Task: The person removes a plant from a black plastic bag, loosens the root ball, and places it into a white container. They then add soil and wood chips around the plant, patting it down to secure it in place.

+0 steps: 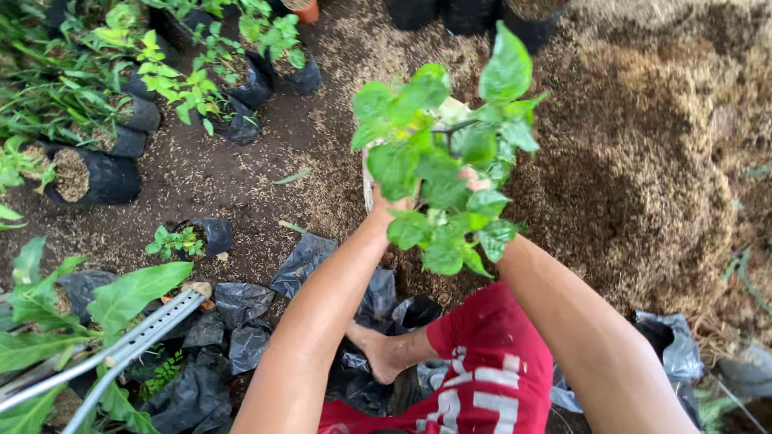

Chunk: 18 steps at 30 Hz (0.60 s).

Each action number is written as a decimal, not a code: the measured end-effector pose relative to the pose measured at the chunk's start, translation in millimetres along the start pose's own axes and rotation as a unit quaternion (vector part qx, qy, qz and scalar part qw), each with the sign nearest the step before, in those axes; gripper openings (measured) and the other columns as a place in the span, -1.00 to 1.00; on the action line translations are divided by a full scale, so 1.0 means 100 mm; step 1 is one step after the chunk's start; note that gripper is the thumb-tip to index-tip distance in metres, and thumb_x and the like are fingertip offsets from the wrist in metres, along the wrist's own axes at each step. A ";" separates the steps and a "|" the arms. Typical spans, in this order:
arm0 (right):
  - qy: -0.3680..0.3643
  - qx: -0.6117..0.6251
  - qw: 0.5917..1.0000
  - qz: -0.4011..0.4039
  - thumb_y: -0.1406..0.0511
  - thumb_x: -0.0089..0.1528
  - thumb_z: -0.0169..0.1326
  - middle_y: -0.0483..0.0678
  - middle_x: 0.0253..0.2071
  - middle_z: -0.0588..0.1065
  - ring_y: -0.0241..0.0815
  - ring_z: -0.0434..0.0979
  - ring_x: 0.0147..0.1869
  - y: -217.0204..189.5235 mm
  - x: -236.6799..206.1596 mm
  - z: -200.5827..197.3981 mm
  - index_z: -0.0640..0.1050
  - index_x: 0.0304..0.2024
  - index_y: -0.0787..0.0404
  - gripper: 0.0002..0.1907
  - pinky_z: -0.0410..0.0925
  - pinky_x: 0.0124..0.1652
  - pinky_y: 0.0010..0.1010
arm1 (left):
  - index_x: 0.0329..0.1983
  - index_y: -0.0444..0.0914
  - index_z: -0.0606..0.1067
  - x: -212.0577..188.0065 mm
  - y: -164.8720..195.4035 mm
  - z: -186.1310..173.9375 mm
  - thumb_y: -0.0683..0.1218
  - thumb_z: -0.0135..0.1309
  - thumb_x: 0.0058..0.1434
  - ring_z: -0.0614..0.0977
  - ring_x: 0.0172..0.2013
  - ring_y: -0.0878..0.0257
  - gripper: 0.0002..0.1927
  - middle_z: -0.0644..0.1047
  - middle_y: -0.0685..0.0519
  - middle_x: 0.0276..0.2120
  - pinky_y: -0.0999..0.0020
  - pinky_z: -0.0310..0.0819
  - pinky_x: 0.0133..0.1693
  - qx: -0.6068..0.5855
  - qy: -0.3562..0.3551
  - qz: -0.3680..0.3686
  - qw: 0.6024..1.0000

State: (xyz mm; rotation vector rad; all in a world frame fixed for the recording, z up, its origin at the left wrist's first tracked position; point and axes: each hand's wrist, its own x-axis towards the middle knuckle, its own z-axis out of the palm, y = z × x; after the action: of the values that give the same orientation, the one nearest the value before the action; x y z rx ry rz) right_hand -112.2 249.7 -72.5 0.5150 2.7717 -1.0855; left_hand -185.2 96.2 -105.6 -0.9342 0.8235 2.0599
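Observation:
A young plant (438, 153) with broad bright green leaves rises in front of me, growing from a pale bag or pot (367, 173) whose edge shows behind the leaves. My left hand (384, 202) grips the left side of that container. My right hand (474, 178) holds its right side, mostly hidden by leaves. Both forearms reach up from the bottom of the view. My bare foot (384, 352) rests on black plastic below.
A big heap of brown husk and soil (643, 161) fills the right. Black nursery bags with seedlings (233, 80) stand at top left. Empty black plastic bags (241, 321) lie by my legs. A grey metal bar (137, 337) crosses the lower left among leaves.

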 end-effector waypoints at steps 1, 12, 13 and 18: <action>-0.013 0.015 1.000 -0.011 0.10 0.17 0.24 0.14 -0.07 0.57 0.11 0.60 0.00 0.01 0.00 0.00 0.59 -0.07 0.27 -0.58 0.49 -0.03 -0.14 | 0.16 -0.17 0.44 0.04 -0.02 -0.01 0.11 -0.25 0.50 0.66 -0.07 0.00 -0.61 0.48 -0.03 0.10 0.04 0.61 0.00 -0.072 -0.078 -0.003 0.994; -0.039 0.160 0.985 -0.042 0.16 0.22 0.22 0.11 -0.03 0.55 0.06 0.58 0.02 -0.04 0.06 -0.01 0.55 0.00 0.27 -0.61 0.49 -0.02 -0.16 | 0.30 -0.24 0.37 -0.05 -0.01 0.17 -0.01 -0.08 0.44 0.51 0.12 0.06 -0.58 0.40 -0.08 0.25 0.11 0.40 0.14 0.258 -0.096 0.126 0.953; -0.046 0.173 0.983 -0.044 0.17 0.23 0.21 0.11 -0.02 0.55 0.05 0.58 0.02 -0.04 0.07 -0.01 0.55 0.00 0.27 -0.61 0.49 -0.02 -0.16 | 0.28 -0.23 0.37 -0.06 0.00 0.17 0.00 -0.07 0.42 0.52 0.10 0.06 -0.58 0.42 -0.08 0.22 0.10 0.41 0.12 0.160 -0.045 0.092 0.982; -0.055 0.223 0.972 -0.058 0.20 0.25 0.20 0.10 0.00 0.54 0.03 0.57 0.03 0.00 0.11 0.03 0.53 0.03 0.27 -0.62 0.49 -0.02 -0.17 | 0.18 -0.15 0.38 -0.06 -0.02 0.14 0.02 -0.01 0.30 0.59 0.01 0.04 -0.60 0.50 -0.05 0.09 0.09 0.50 0.03 -0.036 -0.021 0.014 0.999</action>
State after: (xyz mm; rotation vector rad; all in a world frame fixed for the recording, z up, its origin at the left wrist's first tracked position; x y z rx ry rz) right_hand -122.3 250.2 -77.5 0.3226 2.4865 -1.7213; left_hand -185.7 105.9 -93.9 -0.9203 0.7493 2.1375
